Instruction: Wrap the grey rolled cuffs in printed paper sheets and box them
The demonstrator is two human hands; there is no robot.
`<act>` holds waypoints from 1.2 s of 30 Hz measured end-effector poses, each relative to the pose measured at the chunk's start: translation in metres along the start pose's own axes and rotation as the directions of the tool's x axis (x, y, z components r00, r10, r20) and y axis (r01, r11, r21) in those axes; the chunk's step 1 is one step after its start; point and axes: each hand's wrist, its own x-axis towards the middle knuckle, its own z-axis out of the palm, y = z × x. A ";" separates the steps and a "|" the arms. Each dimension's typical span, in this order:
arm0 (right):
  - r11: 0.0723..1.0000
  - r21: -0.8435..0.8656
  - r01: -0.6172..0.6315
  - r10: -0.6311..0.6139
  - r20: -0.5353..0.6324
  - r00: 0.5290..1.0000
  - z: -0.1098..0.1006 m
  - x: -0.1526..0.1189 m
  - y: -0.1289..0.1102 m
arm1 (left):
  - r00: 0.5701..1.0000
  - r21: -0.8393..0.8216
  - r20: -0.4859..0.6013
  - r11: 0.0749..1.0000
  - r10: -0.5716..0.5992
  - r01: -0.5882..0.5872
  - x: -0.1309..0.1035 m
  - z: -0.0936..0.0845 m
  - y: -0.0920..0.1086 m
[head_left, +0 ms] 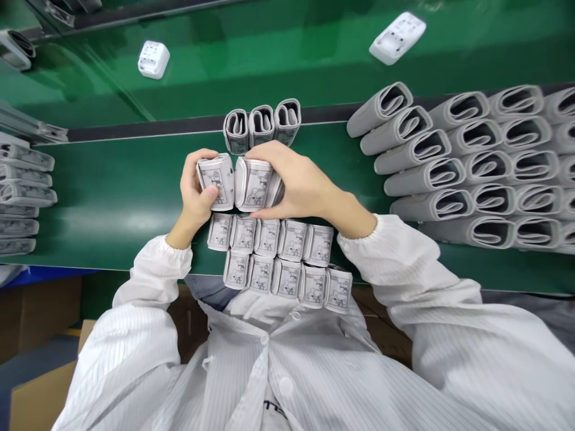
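Note:
My left hand (196,188) is closed on a folded grey blood pressure cuff (216,182), its thumb across the printed front. Right beside it, my right hand (300,182) grips another folded cuff (254,184) between thumb and fingers. Part of a further cuff (275,190) shows inside that grip, mostly hidden by the hand. Below both hands, two rows of folded cuffs (268,238) stand side by side with their printed drawings facing me. Just beyond the hands are three rolled cuffs (261,124), their coiled ends showing.
Many rolled grey cuffs (442,173) are stacked at the right of the green bench (121,197). More folded cuffs (24,191) lie at the left edge. Two white power sockets (153,58) sit on the green surface behind. Cardboard boxes (42,395) stand below at left.

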 end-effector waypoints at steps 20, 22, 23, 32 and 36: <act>0.986 0.163 0.048 -0.051 0.017 0.999 -0.025 0.012 -0.029 | 0.985 -0.201 -0.159 0.974 0.072 -0.104 -0.006 0.012 0.024; 0.975 0.202 0.096 -0.099 0.005 0.995 -0.020 0.012 -0.026 | 0.988 -0.179 -0.148 0.980 0.055 -0.081 -0.007 0.011 0.025; 0.970 0.218 0.110 -0.111 -0.010 0.994 -0.017 0.013 -0.025 | 0.989 -0.161 -0.135 0.984 0.058 -0.079 -0.007 0.011 0.026; 0.979 0.202 -0.021 0.028 -0.030 0.999 -0.002 0.012 -0.025 | 0.994 -0.145 -0.093 0.988 0.048 -0.061 -0.007 0.021 0.044; 0.975 0.222 -0.018 0.027 -0.035 0.999 -0.003 0.010 -0.023 | 0.996 -0.118 -0.079 0.992 0.028 -0.038 -0.010 0.020 0.040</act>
